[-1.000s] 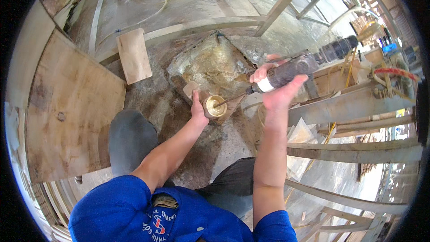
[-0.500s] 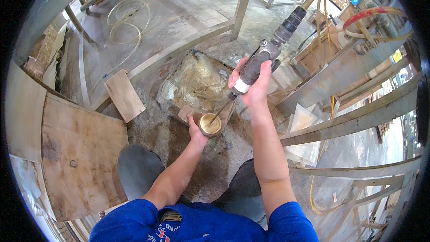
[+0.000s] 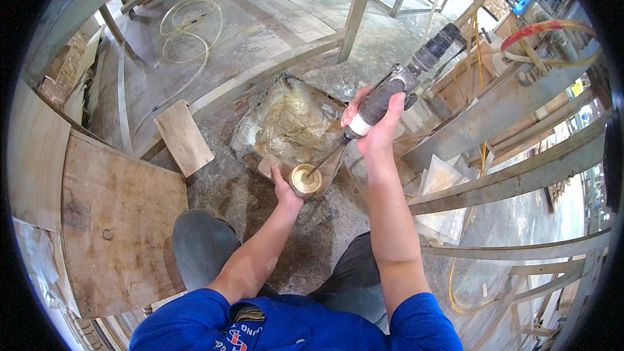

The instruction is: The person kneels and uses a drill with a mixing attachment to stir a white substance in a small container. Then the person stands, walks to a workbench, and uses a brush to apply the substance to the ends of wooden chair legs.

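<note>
My left hand is closed around the side of a round cup that holds a creamy tan mixture. In my right hand is a dark air drill with a white band near its front, tilted down to the left. A thin metal rod runs from the drill into the mixture; its lower end is hidden there. Beside my left fingers lies a tan flat piece. Just beyond the cup sits a crumpled, stained plastic-covered mass on the floor.
A wooden board leans on a low metal rail at left. Nearer stands a large plywood panel. A clear hose lies coiled on the floor beyond. Metal frame bars and hanging hoses crowd the right.
The drill and my right hand have shifted slightly to the right and down, the rod still in the cup. My left hand keeps its hold on the cup.
</note>
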A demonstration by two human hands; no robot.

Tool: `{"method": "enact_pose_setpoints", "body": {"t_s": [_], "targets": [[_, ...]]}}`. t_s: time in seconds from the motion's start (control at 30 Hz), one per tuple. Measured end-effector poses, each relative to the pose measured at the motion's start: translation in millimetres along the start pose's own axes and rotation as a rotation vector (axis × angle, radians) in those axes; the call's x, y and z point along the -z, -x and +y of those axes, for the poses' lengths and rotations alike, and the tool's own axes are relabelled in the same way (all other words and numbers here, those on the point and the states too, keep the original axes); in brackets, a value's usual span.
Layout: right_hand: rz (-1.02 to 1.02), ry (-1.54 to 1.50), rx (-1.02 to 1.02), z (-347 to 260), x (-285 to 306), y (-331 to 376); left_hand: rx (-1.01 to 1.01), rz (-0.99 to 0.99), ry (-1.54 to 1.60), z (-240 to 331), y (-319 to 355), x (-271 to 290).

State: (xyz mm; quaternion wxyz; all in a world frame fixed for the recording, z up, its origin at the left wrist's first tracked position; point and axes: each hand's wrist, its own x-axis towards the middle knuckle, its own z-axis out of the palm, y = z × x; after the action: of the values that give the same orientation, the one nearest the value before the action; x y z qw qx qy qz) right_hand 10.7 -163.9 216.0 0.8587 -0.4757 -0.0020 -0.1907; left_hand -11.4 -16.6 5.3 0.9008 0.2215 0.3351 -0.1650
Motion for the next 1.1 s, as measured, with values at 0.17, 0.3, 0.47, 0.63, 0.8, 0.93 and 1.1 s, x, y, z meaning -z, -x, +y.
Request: {"method": "enact_pose_setpoints", "body": {"t_s": [0.17, 0.3, 0.47, 0.63, 0.8, 0.93, 1.1], "targets": [[-0.024, -0.015, 0.002, -0.3, -12.2, -2.0, -0.067, -0.050, 0.055, 10.9, -16.6, 12.8], [0.006, 0.019, 0.001, -3.1, -9.1, 0.4, -0.050, -0.081, 0.034, 4.5, -11.7, 9.7], [-0.139, -0.054, -0.056, -5.3, 1.9, -0.2, -0.014, -0.018, 0.043, 1.8, 2.4, -0.7], [-0.268, -0.100, -0.085, -7.8, 5.6, -3.4, -0.072, -0.068, 0.054, 6.7, 5.0, -0.2], [-0.284, -0.149, -0.128, -6.1, 6.4, -4.5, -0.102, -0.107, 0.038, 11.4, -2.7, 8.2], [-0.300, -0.158, -0.127, -3.5, 15.2, -5.6, -0.057, -0.104, 0.051, 8.8, -3.3, 8.1], [-0.291, -0.196, -0.110, -1.3, 16.5, -6.8, -0.126, -0.079, 0.042, 6.0, -0.6, 7.6]]}}
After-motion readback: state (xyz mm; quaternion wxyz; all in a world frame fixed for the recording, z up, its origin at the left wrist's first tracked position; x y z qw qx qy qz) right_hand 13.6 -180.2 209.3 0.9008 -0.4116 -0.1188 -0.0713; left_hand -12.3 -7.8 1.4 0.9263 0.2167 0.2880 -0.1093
